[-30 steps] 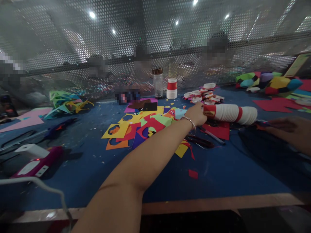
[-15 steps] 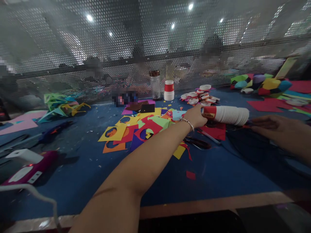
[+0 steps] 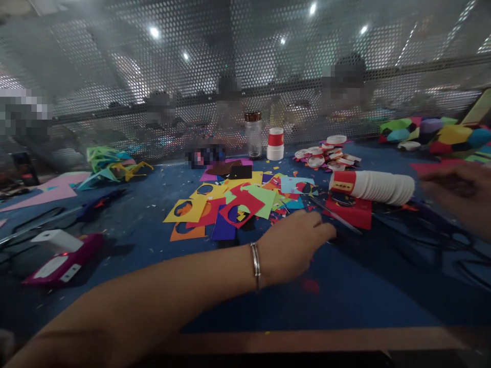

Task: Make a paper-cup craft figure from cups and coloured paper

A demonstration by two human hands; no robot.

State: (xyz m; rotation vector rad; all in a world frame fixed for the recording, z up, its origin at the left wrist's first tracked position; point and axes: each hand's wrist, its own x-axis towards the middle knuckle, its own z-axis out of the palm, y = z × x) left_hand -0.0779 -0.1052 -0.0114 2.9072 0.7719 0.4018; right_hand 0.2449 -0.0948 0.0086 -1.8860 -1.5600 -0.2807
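My left hand (image 3: 293, 245), with a silver bracelet at its wrist, is low over the blue table, fingers curled downward. Whatever lies under its fingertips is hidden; only a dark bit shows beside them. Just beyond it are colored paper sheets with round holes cut out, among them a red sheet (image 3: 242, 205) and a yellow one (image 3: 186, 209). A stack of paper cups (image 3: 378, 187) lies on its side to the right, partly over red paper (image 3: 355, 212). My right hand (image 3: 460, 191) is past the stack's right end, apart from it, its fingers blurred and dim.
A glass jar (image 3: 253, 137) and an upright cup stack (image 3: 275, 144) stand before the perforated metal screen (image 3: 230, 56). Cut cup pieces (image 3: 326, 153) are heaped right of them. At left lie a purple power strip (image 3: 61, 263) and a blue glue gun (image 3: 97, 204). Black cords (image 3: 429, 240) run at right.
My left hand has left the lying cup stack and come back toward me, onto the spot where a dark-handled tool lay. My right hand has drawn away to the right, up from the table.
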